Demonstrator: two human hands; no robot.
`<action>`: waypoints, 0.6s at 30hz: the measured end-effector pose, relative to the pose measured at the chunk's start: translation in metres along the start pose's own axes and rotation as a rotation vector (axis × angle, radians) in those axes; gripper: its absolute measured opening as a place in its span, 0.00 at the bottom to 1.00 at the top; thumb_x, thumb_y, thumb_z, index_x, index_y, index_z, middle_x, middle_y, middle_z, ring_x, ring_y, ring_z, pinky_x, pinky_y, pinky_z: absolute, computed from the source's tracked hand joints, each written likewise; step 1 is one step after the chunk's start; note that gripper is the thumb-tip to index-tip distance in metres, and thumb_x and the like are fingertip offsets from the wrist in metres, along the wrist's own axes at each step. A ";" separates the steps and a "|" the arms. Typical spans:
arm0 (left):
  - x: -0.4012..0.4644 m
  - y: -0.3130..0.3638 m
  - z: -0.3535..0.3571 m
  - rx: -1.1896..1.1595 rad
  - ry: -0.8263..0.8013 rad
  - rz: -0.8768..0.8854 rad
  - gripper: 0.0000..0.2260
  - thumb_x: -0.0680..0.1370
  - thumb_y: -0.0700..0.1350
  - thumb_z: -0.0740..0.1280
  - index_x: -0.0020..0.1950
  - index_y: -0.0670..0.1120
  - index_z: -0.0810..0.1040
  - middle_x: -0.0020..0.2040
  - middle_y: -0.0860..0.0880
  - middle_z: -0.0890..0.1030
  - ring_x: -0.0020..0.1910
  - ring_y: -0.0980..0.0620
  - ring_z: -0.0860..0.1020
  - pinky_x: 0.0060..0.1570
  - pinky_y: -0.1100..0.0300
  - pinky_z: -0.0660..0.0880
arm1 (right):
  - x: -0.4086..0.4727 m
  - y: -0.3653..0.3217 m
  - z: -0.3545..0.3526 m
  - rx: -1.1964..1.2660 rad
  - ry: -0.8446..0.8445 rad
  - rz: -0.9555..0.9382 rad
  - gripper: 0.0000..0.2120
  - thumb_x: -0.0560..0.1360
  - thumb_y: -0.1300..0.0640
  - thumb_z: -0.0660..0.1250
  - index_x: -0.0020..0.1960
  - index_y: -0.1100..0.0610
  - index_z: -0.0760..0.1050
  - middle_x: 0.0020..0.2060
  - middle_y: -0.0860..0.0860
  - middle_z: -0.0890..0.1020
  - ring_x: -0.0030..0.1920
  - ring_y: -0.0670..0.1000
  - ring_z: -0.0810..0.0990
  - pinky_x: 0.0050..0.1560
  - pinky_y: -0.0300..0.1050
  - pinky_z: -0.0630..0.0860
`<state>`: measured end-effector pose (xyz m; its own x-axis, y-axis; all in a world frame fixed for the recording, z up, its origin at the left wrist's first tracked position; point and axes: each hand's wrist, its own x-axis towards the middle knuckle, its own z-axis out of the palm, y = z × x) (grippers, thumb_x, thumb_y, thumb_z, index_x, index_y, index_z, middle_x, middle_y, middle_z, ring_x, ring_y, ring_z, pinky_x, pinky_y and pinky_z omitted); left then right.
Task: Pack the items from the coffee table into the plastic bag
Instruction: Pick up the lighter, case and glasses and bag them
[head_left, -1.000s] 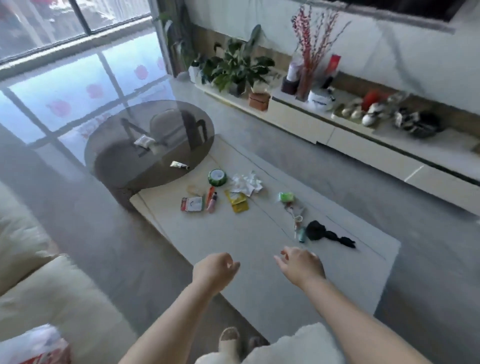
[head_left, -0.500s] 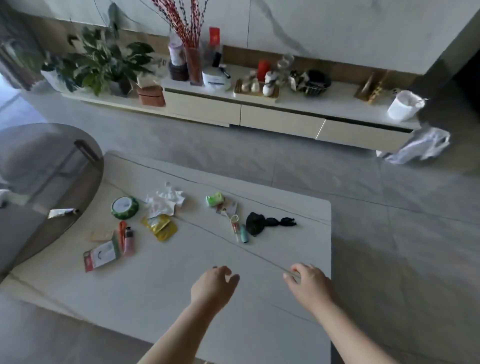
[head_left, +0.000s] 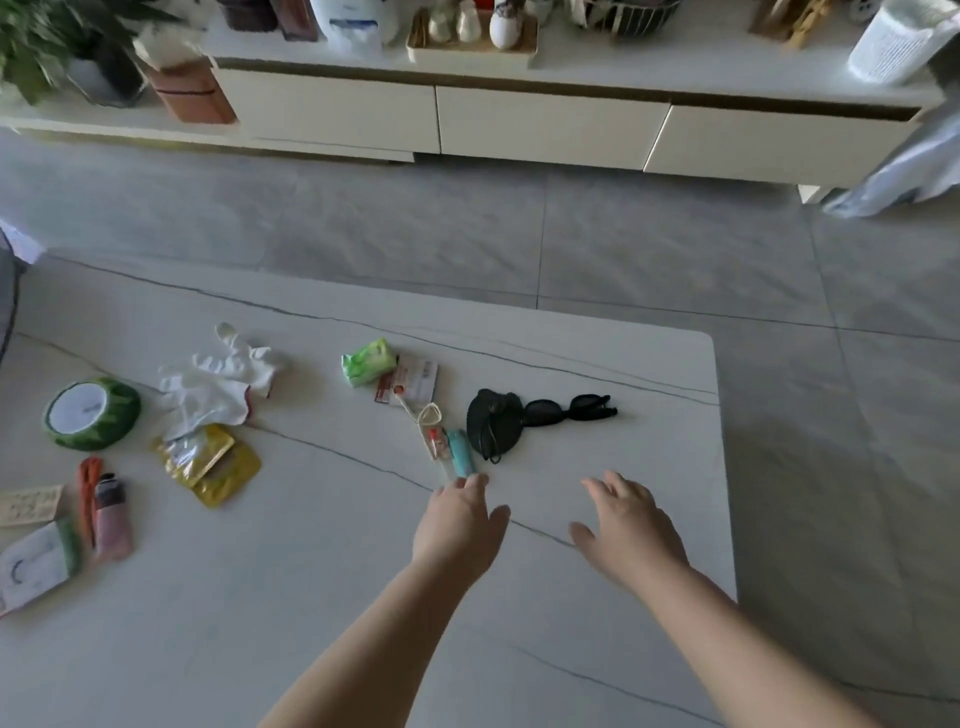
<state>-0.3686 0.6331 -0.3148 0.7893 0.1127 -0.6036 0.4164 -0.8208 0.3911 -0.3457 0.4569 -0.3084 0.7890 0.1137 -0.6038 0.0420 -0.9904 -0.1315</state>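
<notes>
Small items lie scattered on the white coffee table (head_left: 322, 597). My left hand (head_left: 457, 527) hovers with relaxed fingers, its fingertips at the near end of a teal tube (head_left: 460, 453). My right hand (head_left: 626, 525) is spread open above the table, below the black sunglasses (head_left: 569, 409) and a black pouch (head_left: 491, 422). Further left lie a green tissue pack (head_left: 368, 361), a red-and-white card (head_left: 410, 384), a crumpled white plastic bag (head_left: 221, 382), yellow sachets (head_left: 210, 462), a green tape roll (head_left: 91, 413) and a pink tube (head_left: 110, 514).
A low cream TV cabinet (head_left: 519, 119) with jars, plants and a white bin runs along the far wall. Grey tiled floor (head_left: 519, 234) lies between it and the table. A silvery bag (head_left: 904, 166) hangs at the right edge. The table's right edge is near my right hand.
The view has closed in on the table. Both hands have reached forward toward the teal tube and the black items, with the fingers now spread.
</notes>
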 end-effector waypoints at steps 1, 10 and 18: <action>0.017 0.001 0.004 0.006 0.014 0.014 0.21 0.80 0.52 0.59 0.72 0.47 0.65 0.67 0.45 0.71 0.66 0.45 0.70 0.63 0.51 0.71 | 0.017 0.000 0.005 -0.014 0.014 0.001 0.23 0.78 0.46 0.57 0.71 0.52 0.59 0.71 0.51 0.61 0.70 0.54 0.60 0.62 0.48 0.68; 0.136 0.007 0.029 0.066 0.212 0.080 0.25 0.79 0.42 0.61 0.74 0.48 0.57 0.69 0.43 0.65 0.68 0.44 0.64 0.62 0.51 0.69 | 0.143 -0.007 0.025 -0.139 0.162 -0.055 0.31 0.77 0.64 0.54 0.76 0.52 0.46 0.77 0.51 0.46 0.76 0.58 0.47 0.67 0.52 0.64; 0.151 0.015 0.045 0.211 0.259 -0.059 0.39 0.76 0.54 0.67 0.78 0.50 0.46 0.68 0.42 0.64 0.67 0.43 0.63 0.63 0.54 0.64 | 0.140 -0.003 0.046 -0.274 0.317 -0.006 0.30 0.72 0.67 0.61 0.72 0.52 0.58 0.65 0.54 0.68 0.65 0.58 0.67 0.59 0.52 0.66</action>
<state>-0.2630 0.6128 -0.4312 0.8665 0.2794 -0.4136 0.3830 -0.9036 0.1919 -0.2631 0.4792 -0.4289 0.9361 0.1317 -0.3261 0.1744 -0.9790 0.1055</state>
